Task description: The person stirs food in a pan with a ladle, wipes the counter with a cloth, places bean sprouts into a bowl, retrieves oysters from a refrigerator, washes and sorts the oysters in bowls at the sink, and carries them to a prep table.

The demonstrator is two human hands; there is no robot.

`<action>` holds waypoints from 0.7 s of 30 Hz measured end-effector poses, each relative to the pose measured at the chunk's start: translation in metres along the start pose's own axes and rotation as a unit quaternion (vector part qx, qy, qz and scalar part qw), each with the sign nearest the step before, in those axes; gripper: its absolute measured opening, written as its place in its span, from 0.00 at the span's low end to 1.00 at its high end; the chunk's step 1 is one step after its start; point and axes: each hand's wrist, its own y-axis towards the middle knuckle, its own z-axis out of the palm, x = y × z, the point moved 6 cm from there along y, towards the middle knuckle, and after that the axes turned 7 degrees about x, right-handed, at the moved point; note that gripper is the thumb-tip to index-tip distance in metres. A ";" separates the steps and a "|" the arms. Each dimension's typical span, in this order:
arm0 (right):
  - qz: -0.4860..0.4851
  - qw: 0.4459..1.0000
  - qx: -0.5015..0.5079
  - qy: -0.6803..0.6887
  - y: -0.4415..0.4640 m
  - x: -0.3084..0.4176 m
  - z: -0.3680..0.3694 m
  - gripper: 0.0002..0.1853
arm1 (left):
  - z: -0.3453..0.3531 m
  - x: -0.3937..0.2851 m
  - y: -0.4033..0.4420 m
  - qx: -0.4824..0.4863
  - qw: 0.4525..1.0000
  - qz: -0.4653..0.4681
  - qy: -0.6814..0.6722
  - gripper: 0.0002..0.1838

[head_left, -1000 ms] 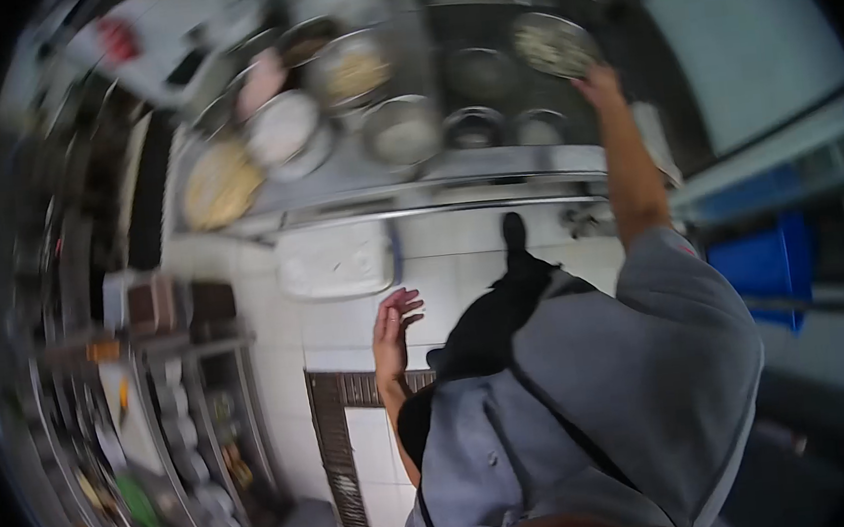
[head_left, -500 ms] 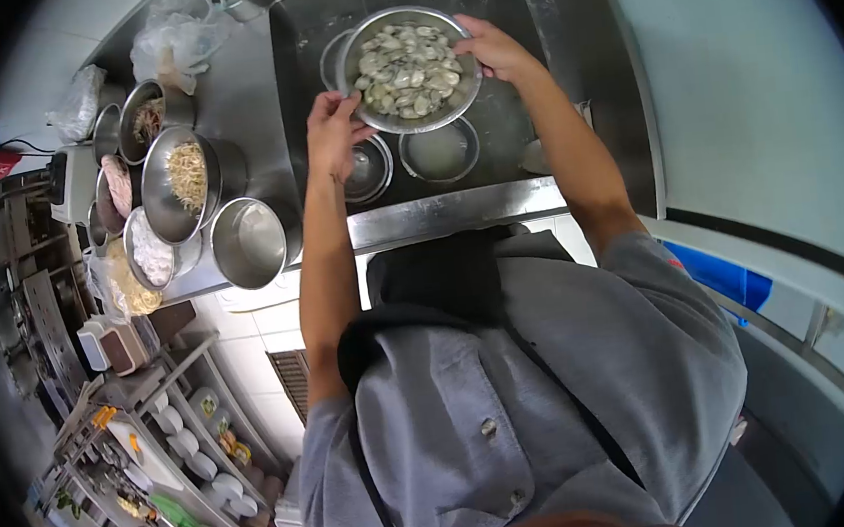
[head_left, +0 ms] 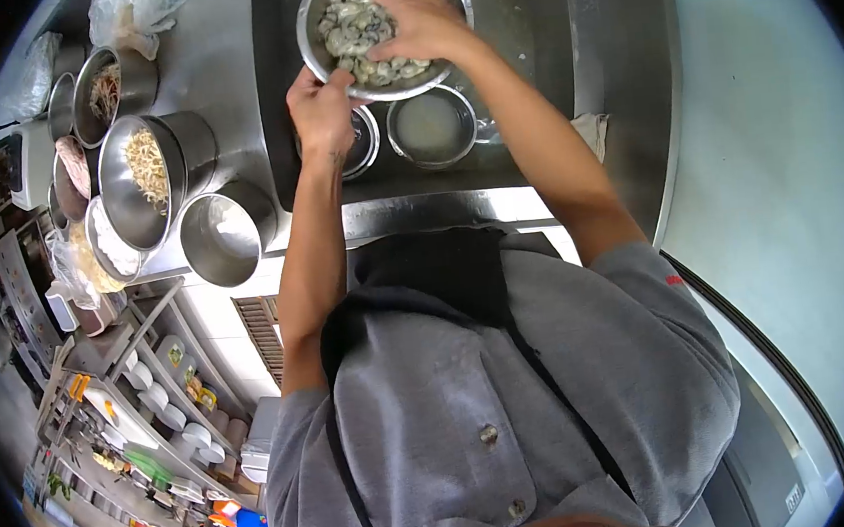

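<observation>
A round metal bowl (head_left: 391, 90) is held over the dark sink basin at the top centre. Pale, greyish shucked oysters (head_left: 353, 27) fill its middle. At the bowl's lower left rim, my left hand (head_left: 323, 109) grips the edge, thumb on top. My right hand (head_left: 413, 21) lies in the bowl on the oysters, fingers apart, some fingertips hidden among them. Below the bowl, a smaller bowl of cloudy liquid (head_left: 431, 127) stands in the basin, with another small bowl (head_left: 361, 143) partly hidden by my left forearm.
On the left counter (head_left: 214, 71) are a bowl of bean sprouts (head_left: 146, 167), a bowl with white contents (head_left: 222, 239), several other bowls and plastic bags (head_left: 134, 13). A cloth (head_left: 591, 134) lies at the sink's right. Shelves with stacked dishes (head_left: 158, 397) stand lower left.
My right hand has let go of the bowl's right rim and moved onto the oysters. The bowl has shifted slightly up and left in view, still held by my left hand.
</observation>
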 end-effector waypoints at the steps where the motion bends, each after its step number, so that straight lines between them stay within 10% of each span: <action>1: -0.001 1.000 -0.025 -0.009 0.010 0.000 0.021 0.25 | 0.001 0.004 0.003 0.005 1.000 0.004 0.011 0.11; 3: -0.006 0.999 -0.047 -0.021 0.031 -0.002 0.032 0.19 | 0.000 0.013 0.012 0.011 0.999 -0.005 0.035 0.11; 8: 0.017 0.925 0.331 0.188 0.063 0.017 0.033 0.24 | -0.010 0.028 0.028 0.016 0.998 -0.052 0.012 0.11; 13: -0.118 0.970 0.188 0.097 0.083 0.030 -0.045 0.11 | -0.008 0.030 0.051 0.017 0.997 -0.047 -0.052 0.11; 15: 0.020 0.891 0.259 0.373 0.096 0.004 -0.043 0.11 | -0.002 0.028 0.067 0.030 0.997 -0.042 -0.065 0.11; 19: 0.053 0.918 0.212 0.331 0.130 -0.037 -0.039 0.14 | 0.009 0.016 0.086 0.026 0.997 -0.019 -0.068 0.11; 21: 0.042 0.986 0.162 -0.002 0.149 -0.053 -0.038 0.20 | 0.010 0.012 0.095 0.022 0.998 -0.011 -0.065 0.11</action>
